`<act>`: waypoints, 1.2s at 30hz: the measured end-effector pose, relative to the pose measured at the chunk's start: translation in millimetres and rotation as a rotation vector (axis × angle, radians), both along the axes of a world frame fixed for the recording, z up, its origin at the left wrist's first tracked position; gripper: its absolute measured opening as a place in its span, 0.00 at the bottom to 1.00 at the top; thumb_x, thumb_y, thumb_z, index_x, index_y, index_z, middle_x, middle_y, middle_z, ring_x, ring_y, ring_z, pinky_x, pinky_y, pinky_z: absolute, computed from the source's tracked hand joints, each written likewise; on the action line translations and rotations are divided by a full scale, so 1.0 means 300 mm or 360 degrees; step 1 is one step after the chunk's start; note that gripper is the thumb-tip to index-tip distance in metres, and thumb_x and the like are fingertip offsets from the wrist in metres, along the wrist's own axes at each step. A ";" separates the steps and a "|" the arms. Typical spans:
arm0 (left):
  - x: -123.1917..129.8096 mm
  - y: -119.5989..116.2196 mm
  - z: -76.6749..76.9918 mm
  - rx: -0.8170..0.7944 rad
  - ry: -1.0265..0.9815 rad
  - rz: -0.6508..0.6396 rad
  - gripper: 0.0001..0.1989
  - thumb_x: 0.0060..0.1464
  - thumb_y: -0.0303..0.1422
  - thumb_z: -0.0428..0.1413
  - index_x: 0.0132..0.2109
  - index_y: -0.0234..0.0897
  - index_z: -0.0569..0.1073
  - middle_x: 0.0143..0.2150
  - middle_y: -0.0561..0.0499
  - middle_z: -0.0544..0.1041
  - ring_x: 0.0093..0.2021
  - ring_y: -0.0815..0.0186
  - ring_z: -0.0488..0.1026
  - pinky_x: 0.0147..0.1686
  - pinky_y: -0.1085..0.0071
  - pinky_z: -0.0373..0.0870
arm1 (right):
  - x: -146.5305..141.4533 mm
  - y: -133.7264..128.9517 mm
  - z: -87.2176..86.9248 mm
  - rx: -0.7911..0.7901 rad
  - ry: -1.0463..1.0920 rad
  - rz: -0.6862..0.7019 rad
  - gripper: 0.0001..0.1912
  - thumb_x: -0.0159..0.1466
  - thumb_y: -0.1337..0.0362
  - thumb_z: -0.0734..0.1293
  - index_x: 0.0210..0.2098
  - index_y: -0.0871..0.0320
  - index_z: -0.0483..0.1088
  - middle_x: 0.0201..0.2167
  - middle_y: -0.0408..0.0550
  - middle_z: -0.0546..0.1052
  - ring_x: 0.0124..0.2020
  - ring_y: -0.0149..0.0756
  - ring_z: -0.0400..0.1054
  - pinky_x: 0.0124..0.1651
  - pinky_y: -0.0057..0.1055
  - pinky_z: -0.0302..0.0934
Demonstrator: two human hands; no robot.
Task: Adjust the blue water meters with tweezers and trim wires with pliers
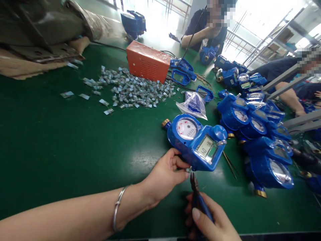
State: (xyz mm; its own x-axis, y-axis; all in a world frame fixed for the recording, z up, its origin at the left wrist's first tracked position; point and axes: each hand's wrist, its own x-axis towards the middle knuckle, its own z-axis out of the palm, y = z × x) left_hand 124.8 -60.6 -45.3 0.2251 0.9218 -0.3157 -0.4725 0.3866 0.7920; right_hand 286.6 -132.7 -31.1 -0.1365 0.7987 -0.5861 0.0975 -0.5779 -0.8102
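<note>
– What's our right hand gripping, folks?
– Cutters, nose pointing far and a touch left, right by the tiny clear bit our left hand pinches.
– And the blue meter?
– Just far of both hands, bit at its near edge.

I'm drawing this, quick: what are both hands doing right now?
Left hand: closed, pinching something tiny by the blue meter.
Right hand: closed around blue pliers.
</note>
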 end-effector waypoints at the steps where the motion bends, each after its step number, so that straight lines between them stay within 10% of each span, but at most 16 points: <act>1: -0.001 0.001 -0.001 -0.0001 -0.0017 0.0011 0.22 0.41 0.22 0.62 0.43 0.36 0.64 0.29 0.55 0.72 0.35 0.66 0.70 0.40 0.70 0.64 | 0.005 0.006 0.001 0.0008 -0.0065 0.0034 0.29 0.51 0.43 0.69 0.42 0.60 0.70 0.31 0.49 0.72 0.29 0.36 0.69 0.25 0.28 0.64; 36: -0.015 0.033 -0.015 0.0063 -0.0151 -0.0317 0.18 0.45 0.26 0.60 0.44 0.35 0.64 0.38 0.49 0.69 0.45 0.58 0.68 0.51 0.56 0.61 | 0.062 0.053 0.042 -0.0076 -0.0395 0.0205 0.33 0.52 0.41 0.67 0.47 0.61 0.70 0.35 0.52 0.73 0.32 0.37 0.67 0.29 0.30 0.64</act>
